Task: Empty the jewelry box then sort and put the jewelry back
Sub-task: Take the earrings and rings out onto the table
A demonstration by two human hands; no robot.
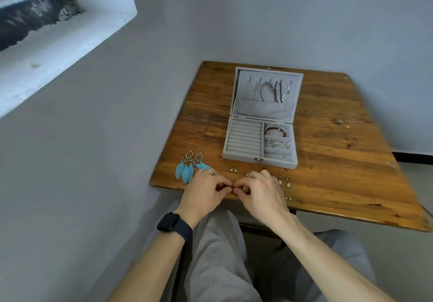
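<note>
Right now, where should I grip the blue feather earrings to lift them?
Pinch each of the blue feather earrings by its metal ornament at the far end, coming from above and the far side. The feathers are thin, lie flat and fan toward the near edge of the table, and one reaches the left hand, which with the right hand pinches a small piece.

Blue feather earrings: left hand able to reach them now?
Probably yes: the feather earrings lie on the table right beside the left hand, nothing between. But it pinches a small piece with the right hand.
</note>
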